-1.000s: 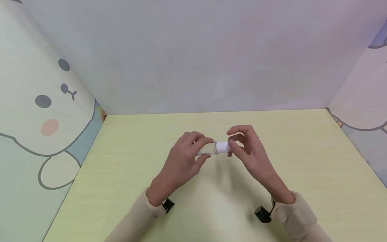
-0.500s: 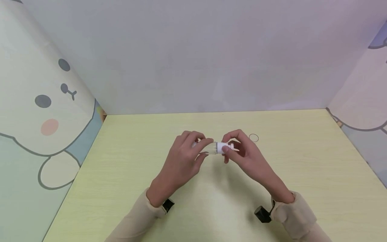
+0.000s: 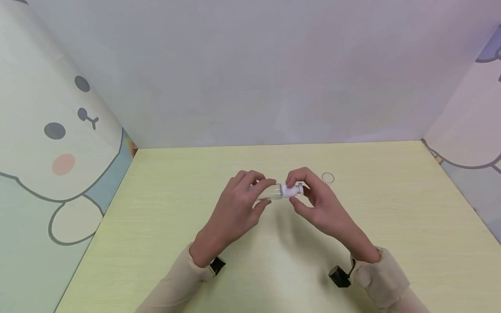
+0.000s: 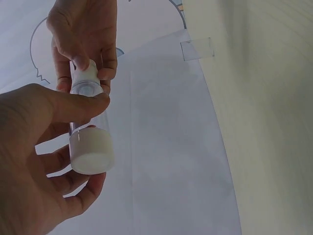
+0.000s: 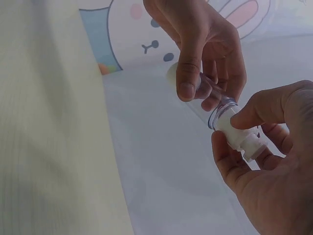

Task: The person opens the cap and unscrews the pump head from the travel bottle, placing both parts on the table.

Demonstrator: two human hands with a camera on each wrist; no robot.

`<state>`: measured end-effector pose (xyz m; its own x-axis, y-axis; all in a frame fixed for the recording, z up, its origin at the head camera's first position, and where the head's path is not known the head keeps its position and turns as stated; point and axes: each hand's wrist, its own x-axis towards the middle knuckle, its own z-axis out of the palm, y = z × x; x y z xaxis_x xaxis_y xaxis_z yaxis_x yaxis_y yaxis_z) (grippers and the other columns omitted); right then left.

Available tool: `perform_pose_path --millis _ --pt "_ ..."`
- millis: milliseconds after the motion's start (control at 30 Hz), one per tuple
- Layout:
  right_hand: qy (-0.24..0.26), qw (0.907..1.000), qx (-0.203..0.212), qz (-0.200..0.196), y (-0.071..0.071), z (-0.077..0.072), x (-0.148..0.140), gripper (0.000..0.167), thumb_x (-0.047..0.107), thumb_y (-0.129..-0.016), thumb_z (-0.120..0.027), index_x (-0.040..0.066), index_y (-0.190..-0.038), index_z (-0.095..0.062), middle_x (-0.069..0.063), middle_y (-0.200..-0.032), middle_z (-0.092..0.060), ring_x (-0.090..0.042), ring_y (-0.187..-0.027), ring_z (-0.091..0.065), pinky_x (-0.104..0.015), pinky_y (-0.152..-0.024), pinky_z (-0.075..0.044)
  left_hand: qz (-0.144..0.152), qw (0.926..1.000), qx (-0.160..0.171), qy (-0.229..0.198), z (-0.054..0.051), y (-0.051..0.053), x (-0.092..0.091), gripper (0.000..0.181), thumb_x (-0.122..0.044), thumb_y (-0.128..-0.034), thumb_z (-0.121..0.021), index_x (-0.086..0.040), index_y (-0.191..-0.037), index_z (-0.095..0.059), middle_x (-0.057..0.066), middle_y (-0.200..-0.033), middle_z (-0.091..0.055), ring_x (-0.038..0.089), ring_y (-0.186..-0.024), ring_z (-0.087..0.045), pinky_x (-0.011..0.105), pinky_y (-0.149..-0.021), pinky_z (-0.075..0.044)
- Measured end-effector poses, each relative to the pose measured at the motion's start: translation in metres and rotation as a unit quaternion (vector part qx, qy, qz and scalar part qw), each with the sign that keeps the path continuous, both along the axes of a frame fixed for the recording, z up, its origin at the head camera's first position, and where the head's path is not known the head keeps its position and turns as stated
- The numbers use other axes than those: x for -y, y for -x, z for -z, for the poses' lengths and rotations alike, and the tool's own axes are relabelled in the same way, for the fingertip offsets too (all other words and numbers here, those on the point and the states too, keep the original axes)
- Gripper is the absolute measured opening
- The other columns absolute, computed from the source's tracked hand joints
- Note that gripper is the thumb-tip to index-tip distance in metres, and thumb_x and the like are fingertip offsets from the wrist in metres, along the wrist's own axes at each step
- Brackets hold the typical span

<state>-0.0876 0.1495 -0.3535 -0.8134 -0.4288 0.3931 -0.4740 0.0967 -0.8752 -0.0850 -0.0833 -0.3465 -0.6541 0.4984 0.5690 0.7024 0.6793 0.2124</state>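
Note:
A small clear pump bottle [image 3: 270,192] lies on its side above the table, between both hands. Its white base [image 4: 91,152] shows in the left wrist view. My left hand [image 3: 238,204] grips the clear body, thumb on one side and fingers on the other. At the opposite end, my right hand [image 3: 318,202] pinches the white collar [image 5: 230,125] between thumb and fingers. A white pump head [image 5: 252,147] with a short nozzle sticks out past those fingers. The left hand's fingers cover part of the body.
On the pale wooden table [image 3: 176,187], a thin round outline [image 3: 328,177], perhaps the rim of something clear, shows beyond the right hand. A grey wall [image 3: 250,87] rises behind, with cartoon-printed panels [image 3: 58,174] at the sides.
My right hand has shifted left along the bottle's white end and changed its finger positions, uncovering the pump head. The round outline on the table has come into view. My left hand stays put.

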Motion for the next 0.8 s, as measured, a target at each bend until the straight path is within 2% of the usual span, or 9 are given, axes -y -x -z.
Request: perform_pose_path --millis 233,400,533,633,700,800 --pt "-0.007 0.9991 -0.042 -0.004 0.0018 0.0023 0.0007 0.040 -0.024 -0.087 -0.061 0.008 -0.112 -0.055 -0.004 -0.110 -0.057 -0.015 -0.104 -0.055 -0.022 -0.090 -0.050 0.004 0.9999 0.016 -0.004 0.0011 0.0002 -0.0001 0.044 -0.009 -0.0822 -0.088 -0.017 -0.122 -0.072 0.001 -0.113 -0.066 0.019 -0.095 -0.057 0.032 -0.082 -0.051" --pt "-0.017 0.9991 -0.035 0.016 0.0001 0.0000 0.0008 0.030 -0.013 -0.094 -0.064 0.006 -0.116 -0.055 -0.003 -0.116 -0.056 -0.017 -0.109 -0.054 -0.026 -0.093 -0.051 0.003 0.9999 0.013 -0.006 0.0010 0.0008 -0.0002 0.044 -0.010 -0.0816 -0.089 -0.016 -0.122 -0.072 0.002 -0.112 -0.066 0.020 -0.095 -0.058 0.032 -0.082 -0.051" --pt "0.001 0.9985 0.004 0.055 -0.0017 -0.0023 0.0000 0.023 -0.004 -0.101 -0.059 0.001 -0.123 -0.052 -0.004 -0.123 -0.054 -0.018 -0.112 -0.057 -0.028 -0.088 -0.056 0.004 0.9998 0.016 -0.010 0.0006 0.0006 -0.0003 0.044 -0.010 -0.0827 -0.088 -0.016 -0.123 -0.071 0.001 -0.112 -0.066 0.020 -0.095 -0.058 0.032 -0.083 -0.051" --pt "0.020 0.9960 0.040 0.077 -0.0016 -0.0027 -0.0010 0.021 0.002 -0.106 -0.054 0.001 -0.127 -0.050 -0.008 -0.124 -0.052 -0.021 -0.101 -0.064 -0.033 -0.076 -0.061 0.002 0.9997 0.021 -0.013 -0.0004 0.0000 -0.0008 0.044 -0.011 -0.0836 -0.088 -0.017 -0.124 -0.070 0.001 -0.113 -0.066 0.019 -0.095 -0.058 0.032 -0.083 -0.051" --pt "0.018 0.9944 0.060 0.085 -0.0014 -0.0027 -0.0016 0.019 0.007 -0.108 -0.052 0.003 -0.127 -0.050 -0.010 -0.121 -0.053 -0.023 -0.092 -0.066 -0.036 -0.068 -0.062 0.001 0.9997 0.020 -0.012 -0.0010 -0.0005 -0.0009 0.044 -0.012 -0.0837 -0.088 -0.016 -0.124 -0.070 0.001 -0.113 -0.065 0.019 -0.096 -0.058 0.032 -0.083 -0.051" --pt "-0.013 0.9923 0.075 0.098 -0.0014 -0.0017 -0.0015 0.016 0.016 -0.111 -0.051 0.008 -0.124 -0.053 -0.010 -0.108 -0.061 -0.022 -0.081 -0.066 -0.038 -0.061 -0.061 -0.002 0.9998 0.016 -0.009 -0.0015 -0.0014 -0.0011 0.044 -0.012 -0.0836 -0.088 -0.017 -0.123 -0.070 0.001 -0.113 -0.065 0.020 -0.096 -0.058 0.033 -0.083 -0.051"
